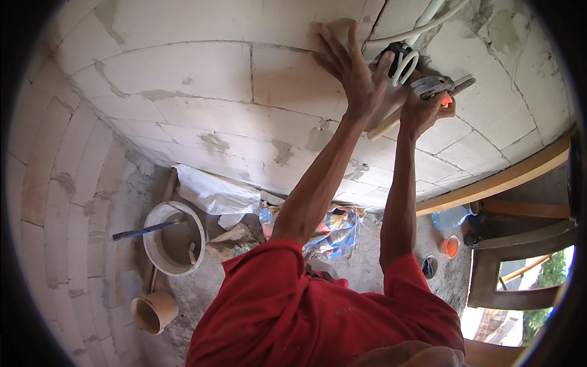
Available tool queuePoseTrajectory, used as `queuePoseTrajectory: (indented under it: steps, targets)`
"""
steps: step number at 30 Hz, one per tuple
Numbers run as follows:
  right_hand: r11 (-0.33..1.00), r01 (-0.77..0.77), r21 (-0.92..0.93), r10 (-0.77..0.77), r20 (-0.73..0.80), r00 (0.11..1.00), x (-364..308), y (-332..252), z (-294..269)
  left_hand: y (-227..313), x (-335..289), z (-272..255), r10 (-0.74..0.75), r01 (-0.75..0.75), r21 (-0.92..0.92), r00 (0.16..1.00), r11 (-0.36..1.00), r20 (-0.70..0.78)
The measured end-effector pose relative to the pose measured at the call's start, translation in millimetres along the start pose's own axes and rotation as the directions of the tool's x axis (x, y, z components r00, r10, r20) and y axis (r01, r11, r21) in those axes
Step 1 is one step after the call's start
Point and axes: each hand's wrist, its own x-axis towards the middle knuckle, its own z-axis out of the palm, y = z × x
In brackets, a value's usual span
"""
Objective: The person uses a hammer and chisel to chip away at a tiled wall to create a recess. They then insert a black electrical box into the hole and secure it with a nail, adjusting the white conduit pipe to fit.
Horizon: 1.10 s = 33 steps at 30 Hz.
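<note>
My left hand lies against the pale block wall with its fingers spread. Its thumb reaches to a black round electrical box set in the wall. A looped white cable sticks out of that box. Just to the right, my right hand is closed around what looks like a hammer, with a grey metal head and a pale wooden handle that passes behind my wrist. A small orange piece shows by its fingers; what it belongs to is hidden.
White conduit and cable run above the box. Below left stand a round mortar tub with a blue-handled tool and a brown bucket. Sacks lie along the wall's foot. A wooden beam, an orange cup and a window frame are at right.
</note>
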Motion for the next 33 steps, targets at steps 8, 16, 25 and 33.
queuePoseTrajectory:
  steps: [8,16,25,33]
  targets:
    - [0.998,-0.044,0.046,0.043,0.015,0.999,-0.6,-11.0,-4.4,-2.3,-1.6,2.7,0.042,-0.042,0.007,0.998,0.999,-0.039]
    - [0.999,-0.026,-0.018,0.026,0.023,0.999,-2.0,-11.1,-1.2,-13.2,-1.0,5.4,0.064,-0.062,0.048,0.997,0.997,-0.039]
    - [0.999,0.030,-0.040,-0.029,0.026,0.999,-0.4,-11.2,-8.1,-10.4,-1.1,1.5,0.102,-0.099,0.161,0.995,0.982,-0.012]
    - [0.999,-0.019,-0.036,0.020,0.024,1.000,2.6,-2.6,-9.7,0.4,-2.8,5.9,0.050,-0.043,0.134,0.998,0.990,-0.049]
